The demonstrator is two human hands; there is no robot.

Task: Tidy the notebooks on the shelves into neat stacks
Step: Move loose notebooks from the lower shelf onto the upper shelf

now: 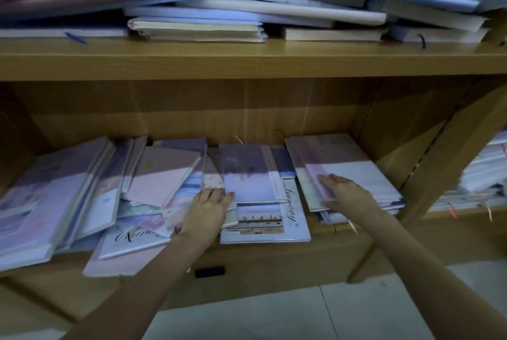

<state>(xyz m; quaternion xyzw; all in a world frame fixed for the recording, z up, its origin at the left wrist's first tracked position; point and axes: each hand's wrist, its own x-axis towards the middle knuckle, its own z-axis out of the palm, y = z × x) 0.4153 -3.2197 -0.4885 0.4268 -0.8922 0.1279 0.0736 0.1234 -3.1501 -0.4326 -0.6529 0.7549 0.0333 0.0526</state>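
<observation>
Pastel notebooks lie scattered on the lower wooden shelf (274, 252). My left hand (205, 210) rests at the left edge of a lilac notebook (252, 175) in the middle, fingers curled on its lower corner. My right hand (345, 191) lies flat on the near left corner of a pink and white notebook (354, 172) that tops a small stack at the right. A loose slanted pile (68, 191) fills the left side, and a pink notebook (162, 175) lies askew on it. The upper shelf holds a messy heap of notebooks (247, 5).
A large picture-cover notebook (277, 219) lies under the lilac one and reaches the shelf's front edge. The shelf's right side panel (450, 153) stands close to the right stack. More stacked notebooks (482, 169) sit in the neighbouring bay. White floor tiles (274, 317) lie below.
</observation>
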